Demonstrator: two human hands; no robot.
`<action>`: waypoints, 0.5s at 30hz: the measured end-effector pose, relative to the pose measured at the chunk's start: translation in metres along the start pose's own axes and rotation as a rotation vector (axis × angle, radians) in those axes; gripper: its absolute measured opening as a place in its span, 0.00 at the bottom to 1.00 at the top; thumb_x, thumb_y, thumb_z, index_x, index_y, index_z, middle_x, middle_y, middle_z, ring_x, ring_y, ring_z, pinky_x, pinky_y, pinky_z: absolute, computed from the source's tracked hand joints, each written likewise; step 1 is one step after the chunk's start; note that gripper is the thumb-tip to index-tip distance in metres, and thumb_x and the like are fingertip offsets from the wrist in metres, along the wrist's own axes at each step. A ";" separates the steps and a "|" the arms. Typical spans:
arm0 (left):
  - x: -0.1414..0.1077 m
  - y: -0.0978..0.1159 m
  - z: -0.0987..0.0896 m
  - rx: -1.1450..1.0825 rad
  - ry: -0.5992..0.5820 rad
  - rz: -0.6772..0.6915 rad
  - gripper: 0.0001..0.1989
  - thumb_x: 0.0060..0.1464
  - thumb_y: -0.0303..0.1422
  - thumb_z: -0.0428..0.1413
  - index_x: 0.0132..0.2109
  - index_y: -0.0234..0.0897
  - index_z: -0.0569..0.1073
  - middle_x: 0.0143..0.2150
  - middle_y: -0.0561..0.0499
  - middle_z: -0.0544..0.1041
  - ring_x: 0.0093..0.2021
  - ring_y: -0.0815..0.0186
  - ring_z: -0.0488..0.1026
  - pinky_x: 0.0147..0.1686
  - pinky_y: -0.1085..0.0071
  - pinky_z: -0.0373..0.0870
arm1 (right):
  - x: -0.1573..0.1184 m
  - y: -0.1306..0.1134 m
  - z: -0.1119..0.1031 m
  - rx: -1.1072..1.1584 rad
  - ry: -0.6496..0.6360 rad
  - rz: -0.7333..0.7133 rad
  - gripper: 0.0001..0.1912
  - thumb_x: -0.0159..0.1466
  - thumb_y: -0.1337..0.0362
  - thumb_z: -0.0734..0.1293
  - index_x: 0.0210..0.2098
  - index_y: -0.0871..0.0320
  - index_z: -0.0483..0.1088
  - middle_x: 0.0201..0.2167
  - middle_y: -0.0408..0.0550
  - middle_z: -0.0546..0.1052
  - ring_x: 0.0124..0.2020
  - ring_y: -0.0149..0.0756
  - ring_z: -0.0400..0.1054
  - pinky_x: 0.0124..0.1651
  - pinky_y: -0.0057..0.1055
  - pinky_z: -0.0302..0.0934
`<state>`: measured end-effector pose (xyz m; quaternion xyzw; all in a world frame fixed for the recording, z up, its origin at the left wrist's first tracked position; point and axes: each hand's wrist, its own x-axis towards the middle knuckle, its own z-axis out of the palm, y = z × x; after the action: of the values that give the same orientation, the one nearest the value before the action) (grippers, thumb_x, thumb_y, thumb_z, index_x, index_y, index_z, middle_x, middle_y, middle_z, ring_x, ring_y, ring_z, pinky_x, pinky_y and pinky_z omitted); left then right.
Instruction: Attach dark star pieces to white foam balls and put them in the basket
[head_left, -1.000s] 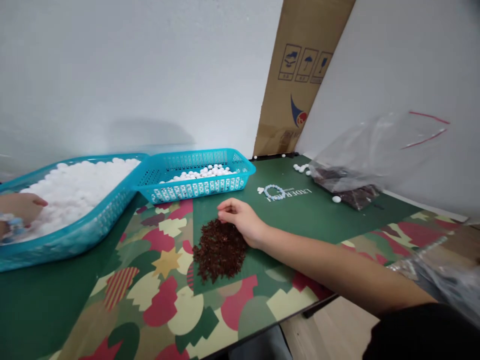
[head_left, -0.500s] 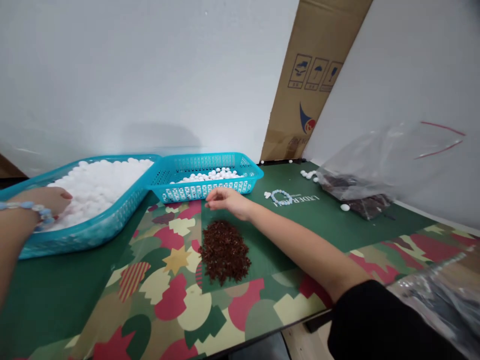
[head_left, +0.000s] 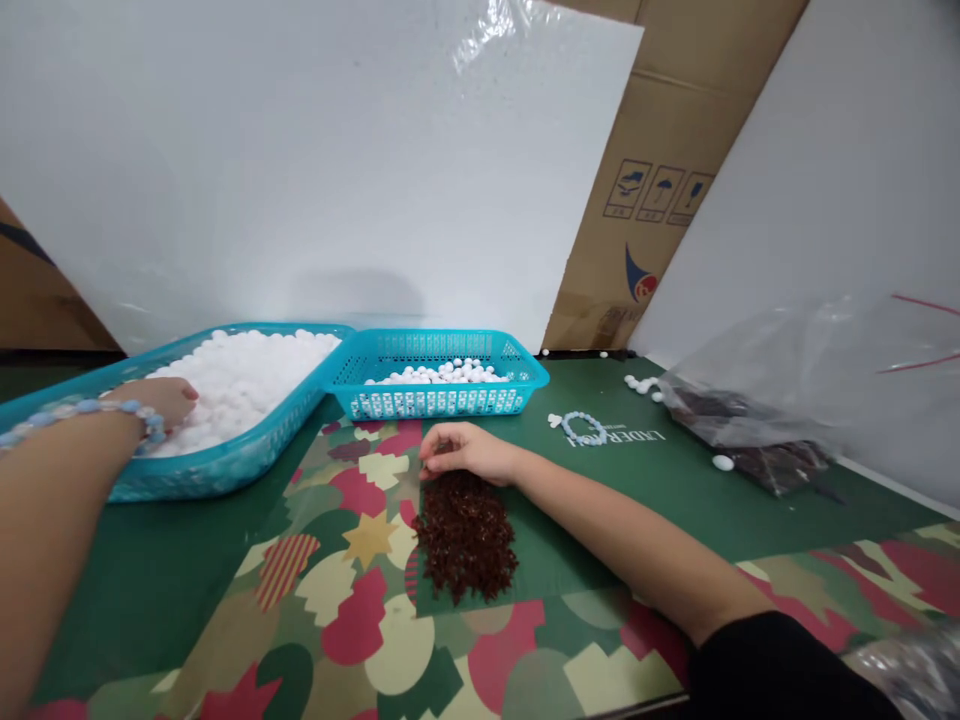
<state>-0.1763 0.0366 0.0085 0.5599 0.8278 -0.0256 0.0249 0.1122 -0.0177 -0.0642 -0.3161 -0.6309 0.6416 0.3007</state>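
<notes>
My left hand [head_left: 166, 398], with a blue and white bead bracelet [head_left: 97, 408] on its wrist, reaches into the left teal basket [head_left: 225, 468] among many small white balls [head_left: 240, 370]. Its fingertips are partly sunk in the balls, so I cannot see what they hold. My right hand [head_left: 466, 452] is at the far edge of a pile of small dark brown pieces [head_left: 466, 535]. Its thumb and fingers are pinched together; anything between them is too small to make out.
A smaller teal basket [head_left: 442, 402] holds more white balls [head_left: 454, 372]. On the green mat lie a light blue bead bracelet [head_left: 585, 428] and a loose white ball [head_left: 723, 463]. A clear plastic bag [head_left: 780, 440] of brown pieces lies at right. White boards and cardboard [head_left: 622, 270] stand behind.
My right hand has come down from above the mat to the brown pile, its fingers closing. The left hand stays in the basket of balls. The whole view has shifted slightly.
</notes>
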 end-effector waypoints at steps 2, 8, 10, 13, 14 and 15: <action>-0.004 0.003 -0.002 0.005 -0.032 -0.019 0.11 0.50 0.32 0.41 0.38 0.29 0.61 0.30 0.50 0.66 0.25 0.73 0.65 0.24 0.74 0.64 | 0.000 -0.001 0.001 0.019 0.020 -0.020 0.03 0.52 0.76 0.58 0.23 0.66 0.60 0.18 0.37 0.63 0.23 0.23 0.61 0.31 0.26 0.58; 0.001 -0.002 -0.001 0.003 -0.058 0.009 0.13 0.49 0.34 0.41 0.40 0.30 0.60 0.33 0.49 0.66 0.28 0.71 0.65 0.26 0.72 0.64 | 0.007 0.000 -0.003 0.058 0.050 -0.053 0.04 0.53 0.76 0.58 0.23 0.66 0.60 0.17 0.37 0.64 0.22 0.22 0.61 0.29 0.25 0.58; 0.004 -0.005 0.000 0.004 -0.057 0.023 0.13 0.49 0.34 0.41 0.40 0.30 0.60 0.33 0.49 0.66 0.28 0.71 0.65 0.26 0.71 0.63 | 0.008 0.002 -0.004 0.071 0.045 -0.043 0.04 0.53 0.75 0.58 0.22 0.66 0.60 0.17 0.37 0.64 0.22 0.22 0.61 0.28 0.24 0.58; 0.007 -0.008 0.000 0.009 -0.066 0.046 0.14 0.50 0.35 0.40 0.40 0.29 0.60 0.31 0.50 0.66 0.26 0.72 0.64 0.26 0.72 0.63 | 0.005 0.002 -0.002 0.093 0.048 -0.027 0.04 0.52 0.77 0.58 0.22 0.66 0.60 0.17 0.37 0.64 0.21 0.22 0.61 0.27 0.23 0.58; 0.007 -0.009 -0.001 0.011 -0.067 0.054 0.14 0.50 0.35 0.40 0.39 0.29 0.61 0.30 0.50 0.66 0.26 0.72 0.64 0.25 0.72 0.63 | 0.004 0.002 -0.001 0.100 0.049 -0.022 0.05 0.51 0.78 0.58 0.21 0.66 0.60 0.17 0.36 0.64 0.21 0.21 0.61 0.27 0.23 0.58; 0.007 -0.009 -0.001 0.012 -0.069 0.060 0.14 0.50 0.35 0.40 0.39 0.29 0.61 0.30 0.50 0.66 0.26 0.72 0.64 0.25 0.72 0.63 | 0.003 0.001 0.001 0.107 0.048 -0.017 0.06 0.50 0.79 0.58 0.21 0.66 0.60 0.16 0.36 0.64 0.20 0.21 0.61 0.27 0.23 0.58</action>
<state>-0.1869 0.0395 0.0093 0.5836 0.8089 -0.0490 0.0506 0.1096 -0.0160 -0.0655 -0.3096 -0.5911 0.6638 0.3378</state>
